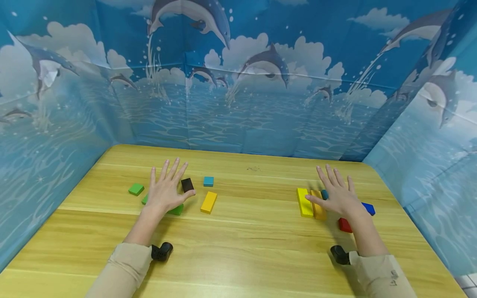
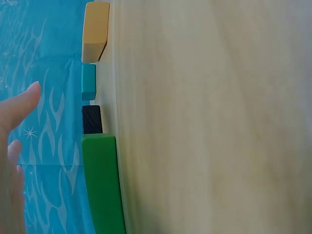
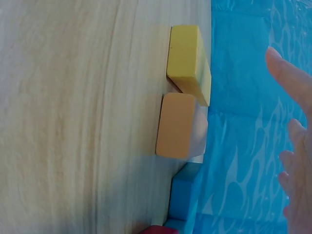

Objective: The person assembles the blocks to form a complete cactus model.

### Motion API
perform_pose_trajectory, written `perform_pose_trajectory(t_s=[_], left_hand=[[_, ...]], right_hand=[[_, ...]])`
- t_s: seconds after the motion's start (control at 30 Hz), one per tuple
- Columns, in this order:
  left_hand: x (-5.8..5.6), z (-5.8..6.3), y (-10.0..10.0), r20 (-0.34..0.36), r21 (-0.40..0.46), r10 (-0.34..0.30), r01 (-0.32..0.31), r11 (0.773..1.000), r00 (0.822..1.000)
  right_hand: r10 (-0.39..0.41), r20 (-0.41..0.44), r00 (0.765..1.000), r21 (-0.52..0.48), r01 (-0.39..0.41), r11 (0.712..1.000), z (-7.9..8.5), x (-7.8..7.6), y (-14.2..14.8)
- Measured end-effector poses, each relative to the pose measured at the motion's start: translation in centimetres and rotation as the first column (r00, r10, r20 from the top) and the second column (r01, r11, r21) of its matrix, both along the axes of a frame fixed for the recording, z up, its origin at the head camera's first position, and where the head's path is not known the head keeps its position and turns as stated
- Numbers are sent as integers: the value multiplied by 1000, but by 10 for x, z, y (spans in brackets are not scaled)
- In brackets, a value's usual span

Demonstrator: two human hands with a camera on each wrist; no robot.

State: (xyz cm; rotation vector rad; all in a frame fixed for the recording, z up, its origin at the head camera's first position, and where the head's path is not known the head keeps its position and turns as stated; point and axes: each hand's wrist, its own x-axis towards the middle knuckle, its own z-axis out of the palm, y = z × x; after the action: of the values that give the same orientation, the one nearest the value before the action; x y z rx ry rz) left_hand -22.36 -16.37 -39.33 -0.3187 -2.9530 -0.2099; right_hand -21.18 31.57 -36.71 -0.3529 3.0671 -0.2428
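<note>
Left hand [image 1: 167,192] and right hand [image 1: 338,198] apart, both splayed above worktop [image 1: 253,244]; black block [image 1: 187,184] near left, yellow block [image 1: 304,209] near right.

Left hand [image 1: 167,192], right hand [image 1: 338,198] outstretched, fingers [image 1: 331,174] spread.

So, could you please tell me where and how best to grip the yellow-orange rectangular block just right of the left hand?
I'd pinch the yellow-orange rectangular block across the middle of its long sides, coming from above with the left hand. It lies flat, lengthwise away from the person, with both long sides free; the small light-blue rectangular block sits apart beyond its far end.
</note>
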Motion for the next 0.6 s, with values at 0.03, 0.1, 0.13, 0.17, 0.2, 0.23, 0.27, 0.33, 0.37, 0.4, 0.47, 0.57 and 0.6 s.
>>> perform_pose_trajectory(t_s=[0.03,0.1,0.13,0.17,0.2,0.23,0.27,0.33,0.37,0.4,0.47,0.57,0.6], left_hand=[[0,0,0,-5,2,-2,2,1000,1000],[0,0,2,-16,3,-5,5,1000,1000],[0,0,3,-23,7,-7,7,1000,1000],[-1,0,5,-28,14,-11,12,1000,1000],[-1,0,6,-37,19,-15,16,1000,999],[-2,-1,8,-43,27,-20,21,999,999],[-2,-1,11,-51,38,-25,27,999,998],[-3,-1,17,-64,71,-41,45,996,997],[-3,-1,21,-66,87,-48,54,995,997],[-3,-1,25,-72,105,-58,65,992,996],[-3,0,36,-84,149,-82,94,984,993],[-4,0,54,-117,224,-138,161,961,984],[-4,0,60,-134,248,-159,189,950,978]], right_hand=[[1,5,1000,-3,-1,1000,0,0,0],[6,11,1000,-16,-6,1000,1,0,2],[9,12,1000,-24,-9,1000,2,0,3],[13,12,1000,-38,-13,999,2,0,5],[18,7,1000,-53,-18,998,2,1,6],[24,0,1000,-72,-24,997,3,1,8],[34,-12,999,-89,-35,995,2,2,11],[54,-40,998,-137,-59,989,2,4,16],[64,-55,996,-164,-72,984,1,4,18],[75,-74,994,-188,-88,978,0,5,20],[96,-104,990,-231,-117,966,-3,5,25],[109,-123,986,-293,-141,946,-9,5,31],[115,-120,986,-312,-147,939,-11,4,32]])
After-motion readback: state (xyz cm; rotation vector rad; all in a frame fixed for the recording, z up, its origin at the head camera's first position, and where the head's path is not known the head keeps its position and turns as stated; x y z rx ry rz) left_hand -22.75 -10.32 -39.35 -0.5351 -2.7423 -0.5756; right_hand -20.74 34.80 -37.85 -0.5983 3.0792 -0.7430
